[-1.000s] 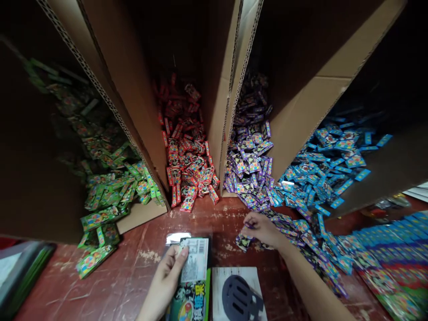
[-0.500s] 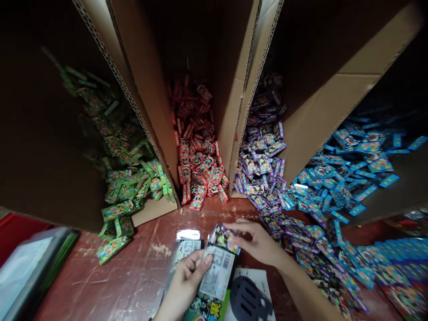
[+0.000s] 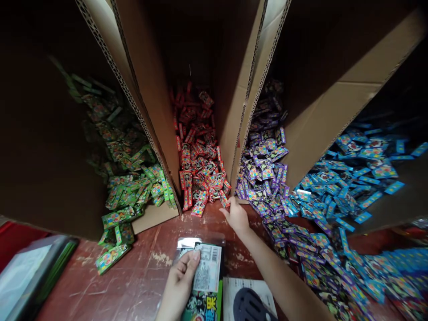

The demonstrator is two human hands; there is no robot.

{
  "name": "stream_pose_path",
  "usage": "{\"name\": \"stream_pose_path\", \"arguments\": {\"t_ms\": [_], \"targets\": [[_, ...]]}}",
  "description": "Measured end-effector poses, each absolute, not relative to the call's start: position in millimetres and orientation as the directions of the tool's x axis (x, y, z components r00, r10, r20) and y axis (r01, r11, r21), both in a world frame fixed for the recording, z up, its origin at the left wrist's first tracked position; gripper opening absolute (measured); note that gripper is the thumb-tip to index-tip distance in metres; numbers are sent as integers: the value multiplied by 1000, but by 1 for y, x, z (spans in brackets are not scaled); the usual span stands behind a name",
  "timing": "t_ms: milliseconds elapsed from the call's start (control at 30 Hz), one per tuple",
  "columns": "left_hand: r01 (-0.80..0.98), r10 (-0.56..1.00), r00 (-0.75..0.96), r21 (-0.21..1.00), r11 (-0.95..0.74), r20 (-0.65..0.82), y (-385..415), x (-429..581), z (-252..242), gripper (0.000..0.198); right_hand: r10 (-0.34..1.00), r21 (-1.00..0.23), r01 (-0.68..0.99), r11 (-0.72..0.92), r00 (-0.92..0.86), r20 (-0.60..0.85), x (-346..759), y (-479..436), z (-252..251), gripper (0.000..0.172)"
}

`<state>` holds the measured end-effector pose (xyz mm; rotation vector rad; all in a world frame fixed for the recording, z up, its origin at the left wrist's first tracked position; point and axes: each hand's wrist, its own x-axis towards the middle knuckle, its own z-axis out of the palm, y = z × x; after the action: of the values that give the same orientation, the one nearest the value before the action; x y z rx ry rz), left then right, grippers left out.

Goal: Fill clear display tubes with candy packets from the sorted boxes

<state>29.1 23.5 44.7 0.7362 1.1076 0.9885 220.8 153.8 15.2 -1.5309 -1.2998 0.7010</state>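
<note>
My left hand (image 3: 182, 276) pinches the top edge of a printed plastic pouch (image 3: 207, 273) between thumb and fingers. The pouch has a pale label with a barcode and a green lower part with yellow characters. Clear plastic packaging (image 3: 187, 243) lies beneath it. My right hand (image 3: 236, 216) reaches forward to the front of the pile of small red packets (image 3: 200, 178). Its thumb and forefinger are apart beside a red packet (image 3: 224, 198); whether they touch it, I cannot tell. The purple packets (image 3: 262, 174) lie just right of that hand.
Cardboard dividers (image 3: 230, 111) separate the piles. Green packets (image 3: 133, 187) lie left, blue packets (image 3: 354, 174) right, some spilling onto the red tabletop (image 3: 133, 267). A dark slotted object (image 3: 249, 305) rests on white paper (image 3: 230, 290). Stacked plastic pouches (image 3: 30, 272) stand at left.
My right hand has left the pouch's mouth, where it held a purple packet, and moved forward to the red pile. That packet no longer shows. My left hand and the pouch shifted slightly left.
</note>
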Motion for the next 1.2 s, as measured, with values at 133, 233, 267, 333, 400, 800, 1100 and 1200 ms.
{"name": "stream_pose_path", "arguments": {"t_ms": [133,233,267,333,400,800,1100,1200], "targets": [[-280,924,56,883,378,-378,29,18,41,37,960,-961,274,38,258,112,229,155,0,27],[-292,919,7,878,379,-395,30,14,41,36,974,-989,142,35,218,66,251,129,11,32],[-288,918,2,879,381,-397,30,14,41,35,980,-998,63,33,195,44,258,120,18,35],[-284,918,17,878,385,-397,29,19,44,35,991,-993,-114,27,133,12,266,106,35,43],[-299,915,71,867,399,-397,26,27,48,33,997,-975,-218,35,71,20,265,98,51,44],[-332,922,174,861,385,-345,5,39,64,29,905,-923,284,260,-405,131,239,67,88,27],[-388,941,85,859,333,-327,1,33,52,29,865,-934,190,304,-465,187,210,64,80,18],[-443,924,-49,837,319,-379,-6,23,32,32,897,-875,267,404,-303,322,158,88,83,28]]}}
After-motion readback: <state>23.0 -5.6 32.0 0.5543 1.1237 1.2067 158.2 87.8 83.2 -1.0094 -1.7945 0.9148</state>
